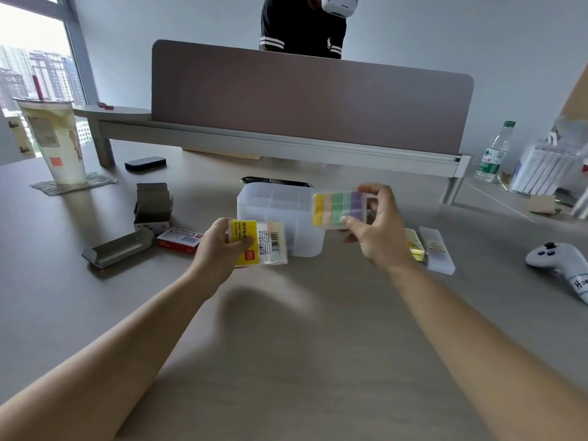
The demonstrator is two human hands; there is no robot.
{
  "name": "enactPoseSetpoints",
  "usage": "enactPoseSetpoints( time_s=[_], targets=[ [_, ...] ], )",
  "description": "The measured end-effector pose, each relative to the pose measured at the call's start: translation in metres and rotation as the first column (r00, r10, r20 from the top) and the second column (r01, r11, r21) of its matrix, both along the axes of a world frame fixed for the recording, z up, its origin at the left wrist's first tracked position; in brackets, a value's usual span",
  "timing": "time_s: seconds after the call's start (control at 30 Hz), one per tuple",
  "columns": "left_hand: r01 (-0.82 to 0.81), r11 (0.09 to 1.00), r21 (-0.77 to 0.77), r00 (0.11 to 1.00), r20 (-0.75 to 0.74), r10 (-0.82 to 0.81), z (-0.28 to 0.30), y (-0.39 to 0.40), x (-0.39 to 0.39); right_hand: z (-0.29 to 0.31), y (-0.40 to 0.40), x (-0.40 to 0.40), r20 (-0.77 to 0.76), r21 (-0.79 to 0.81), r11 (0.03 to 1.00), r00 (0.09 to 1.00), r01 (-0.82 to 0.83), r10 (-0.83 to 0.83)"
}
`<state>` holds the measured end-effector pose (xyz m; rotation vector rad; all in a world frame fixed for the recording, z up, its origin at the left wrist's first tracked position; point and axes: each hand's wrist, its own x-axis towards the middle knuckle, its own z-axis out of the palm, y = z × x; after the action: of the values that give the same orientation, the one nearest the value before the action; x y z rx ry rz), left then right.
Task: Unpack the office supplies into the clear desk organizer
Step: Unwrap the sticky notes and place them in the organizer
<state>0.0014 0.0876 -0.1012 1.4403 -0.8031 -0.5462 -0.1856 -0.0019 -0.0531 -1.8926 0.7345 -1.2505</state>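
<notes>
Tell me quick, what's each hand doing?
Left hand: holding the yellow-labelled wrapper.
Right hand: holding the colourful index tabs over the clear organizer.

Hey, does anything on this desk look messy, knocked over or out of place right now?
Nothing spilled or damaged. Left of the clear organizer, an opened grey box stands with flaps up and a flattened box tray lies askew beside the red staples box, which looks like unpacking litter.

We see the standing person [302,27] cut off at the top edge, and the game controller [555,261] clipped at the right edge; the red box's [179,237] print is too small to read.
</notes>
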Motion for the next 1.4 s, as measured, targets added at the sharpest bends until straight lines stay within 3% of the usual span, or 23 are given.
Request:
enactPoseSetpoints(
  time_s=[0.13,0.33,0.53,0.8,0.9,1.03,1.17,1.4],
  targets=[
    [0.021,0.999,0.032,0.999,0.029,-0.022,0.002,-0.002,0.004,0.018,-0.019,0.012,0.006,-0.101,0.989,0.994,0.107,-0.107],
    [0.031,0.999,0.038,0.999,0.006,-0.031,0.006,-0.005,0.014,0.025,-0.046,0.036,-0.26,-0.257,0.96,0.949,0.11,-0.178],
    [0.042,0.998,0.043,0.999,0.027,-0.044,0.008,-0.008,0.024,0.034,-0.056,0.049,-0.515,-0.283,0.959,0.843,0.005,-0.156],
    [0.049,0.997,0.06,0.999,0.014,-0.05,0.006,-0.012,0.028,0.047,-0.052,0.055,-0.657,-0.277,0.961,0.732,-0.011,-0.181],
    [0.053,0.997,0.057,0.999,0.005,-0.053,0.006,-0.012,0.028,0.049,-0.052,0.058,-0.668,-0.249,0.968,0.729,-0.026,-0.152],
    [0.057,0.996,0.066,0.998,-0.013,-0.056,0.006,-0.011,0.027,0.036,-0.053,0.059,-0.692,-0.113,0.987,0.722,-0.115,0.005],
    [0.048,0.996,0.071,0.999,-0.011,-0.048,0.006,-0.009,0.026,0.019,-0.048,0.054,-0.601,-0.02,0.992,0.795,-0.121,0.085],
    [0.013,0.996,0.092,1.0,0.003,-0.014,0.008,0.004,0.025,-0.008,-0.011,0.037,-0.467,-0.307,0.949,0.88,-0.077,-0.08]
  ],
)
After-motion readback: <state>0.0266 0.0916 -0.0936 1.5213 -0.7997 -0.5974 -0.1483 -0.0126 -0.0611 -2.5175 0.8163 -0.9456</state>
